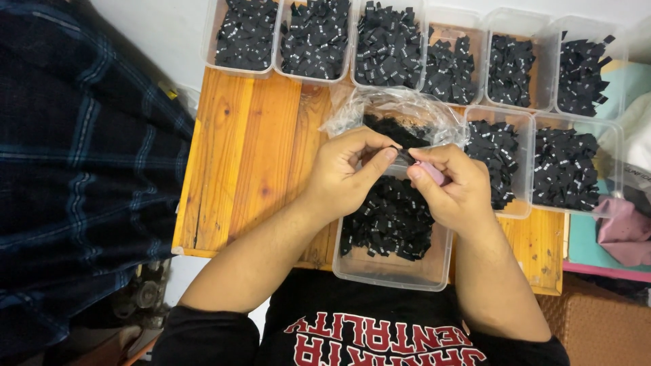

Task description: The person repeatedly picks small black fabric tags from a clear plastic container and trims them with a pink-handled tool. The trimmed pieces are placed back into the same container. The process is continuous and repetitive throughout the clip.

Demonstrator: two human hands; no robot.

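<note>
My left hand (346, 173) pinches a small black fabric label (401, 156) between thumb and forefinger. My right hand (453, 183) meets it from the right, holding the same label's other end and a small pink tool (432, 173) against the fingers. Both hands hover over a clear plastic tub (390, 271) holding several black labels (390, 220). Just beyond the hands lies a crumpled clear plastic bag (400, 108) with more black labels inside.
Several clear tubs of black labels (386, 44) line the far edge of the wooden table (251, 156), with two more (566, 166) at the right. Dark plaid cloth (74, 169) hangs at the left. Pink fabric (624, 230) lies at the right edge.
</note>
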